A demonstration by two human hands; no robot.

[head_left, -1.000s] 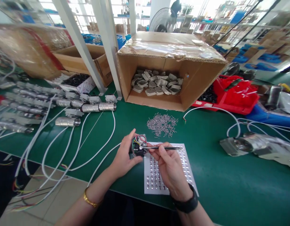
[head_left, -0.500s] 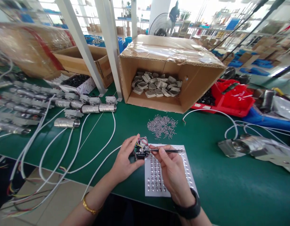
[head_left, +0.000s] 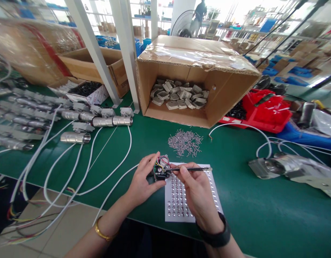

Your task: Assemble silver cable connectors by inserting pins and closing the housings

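My left hand (head_left: 144,177) is closed around a small housing with coloured wires (head_left: 162,168), gripping it by its left and lower sides. A white cable (head_left: 114,190) runs behind that hand. Between thumb and fingers, my right hand (head_left: 194,186) pinches a thin dark tool, probably tweezers (head_left: 190,169), lying almost level. Its left tip reaches into the wired housing; what the tip touches is too small to tell. Under my right hand lies a white sheet (head_left: 167,218) with rows of small shiny round pieces (head_left: 178,202), partly covered by the hand.
A pile of small metal pins or screws (head_left: 185,142) lies beyond my hands. Behind it a cardboard box (head_left: 178,120) on its side holds grey housings (head_left: 178,95). Metal cylinders (head_left: 75,137) with white cables stand left; a red bin (head_left: 269,114) and a metal assembly (head_left: 278,165) are right.
The right end of the dark tool has tipped up slightly, and its tip has shifted a little within the housing. My left hand keeps its hold.
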